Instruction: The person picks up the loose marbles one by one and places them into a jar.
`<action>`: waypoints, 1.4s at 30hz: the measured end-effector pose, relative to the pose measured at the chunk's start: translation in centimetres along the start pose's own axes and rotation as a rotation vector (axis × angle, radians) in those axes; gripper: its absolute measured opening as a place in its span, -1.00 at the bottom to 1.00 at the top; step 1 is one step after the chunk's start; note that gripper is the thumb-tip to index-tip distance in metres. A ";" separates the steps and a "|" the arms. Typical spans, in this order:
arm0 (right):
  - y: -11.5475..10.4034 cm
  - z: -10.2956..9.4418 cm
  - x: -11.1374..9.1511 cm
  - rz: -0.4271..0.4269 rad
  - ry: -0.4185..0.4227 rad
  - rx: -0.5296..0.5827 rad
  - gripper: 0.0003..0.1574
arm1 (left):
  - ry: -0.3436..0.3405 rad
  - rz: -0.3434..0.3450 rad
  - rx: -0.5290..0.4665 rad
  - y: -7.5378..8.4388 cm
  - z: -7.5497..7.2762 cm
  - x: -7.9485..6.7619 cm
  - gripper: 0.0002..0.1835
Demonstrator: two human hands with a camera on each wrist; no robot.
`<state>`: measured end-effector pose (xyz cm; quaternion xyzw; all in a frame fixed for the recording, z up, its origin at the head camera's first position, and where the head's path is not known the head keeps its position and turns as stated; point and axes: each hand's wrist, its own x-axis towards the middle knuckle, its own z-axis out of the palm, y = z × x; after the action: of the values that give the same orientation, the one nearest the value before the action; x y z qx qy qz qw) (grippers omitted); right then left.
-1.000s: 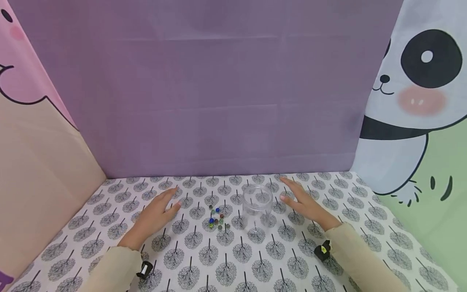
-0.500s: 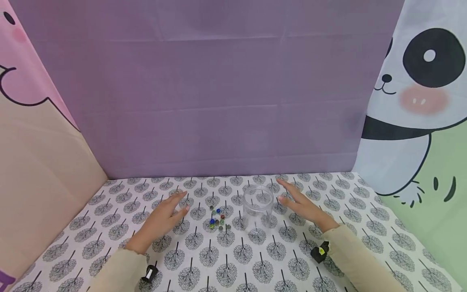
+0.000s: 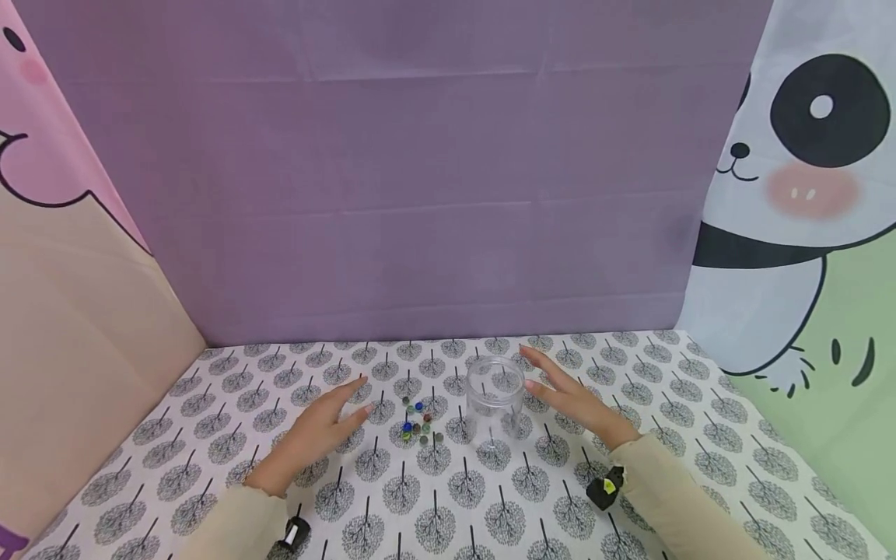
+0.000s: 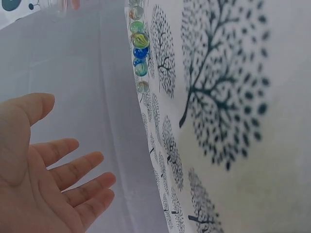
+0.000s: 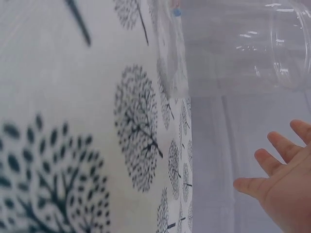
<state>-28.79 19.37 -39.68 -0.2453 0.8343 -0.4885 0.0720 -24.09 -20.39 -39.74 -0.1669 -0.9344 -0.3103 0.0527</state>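
Note:
A clear, lidless plastic jar (image 3: 494, 404) stands upright on the patterned cloth, with its rim facing up. Left of it lies a loose cluster of small glass marbles (image 3: 426, 428), blue, green, yellow-swirled and brownish. My left hand (image 3: 318, 432) hovers left of the marbles, fingers spread and holding nothing; its palm (image 4: 34, 184) shows in the left wrist view, with the marbles (image 4: 140, 52) beyond. To the right of the jar is my right hand (image 3: 577, 400), its fingers extended beside the jar's upper part. In the right wrist view its fingers (image 5: 272, 162) are spread near the jar (image 5: 233, 48).
White cloth (image 3: 434, 521) with grey tree prints covers the table. A purple curtain (image 3: 420, 194) rises behind it. Printed side panels stand at left and right, one with a panda (image 3: 763, 303). Black wrist cameras (image 3: 605, 488) hang under both sleeves.
My left hand has moved right, closer to the marbles. My right hand has shifted left, nearer the jar. The jar and marbles have stayed in place.

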 end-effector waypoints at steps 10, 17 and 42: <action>-0.4 0.6 0.4 -0.092 0.022 -0.031 -0.20 | -0.040 -0.014 -0.063 0.5 0.5 0.0 -0.37; -0.3 0.9 0.8 -0.115 0.033 -0.052 -0.14 | -0.045 0.000 -0.093 0.7 1.2 0.2 -0.38; -1.5 2.4 1.2 -0.074 -0.023 0.086 0.31 | -0.068 -0.003 -0.159 1.6 2.7 0.9 -0.42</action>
<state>-28.47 16.31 -39.48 -0.2784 0.8020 -0.5232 0.0741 -24.36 -17.27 -40.81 -0.1795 -0.9083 -0.3777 0.0072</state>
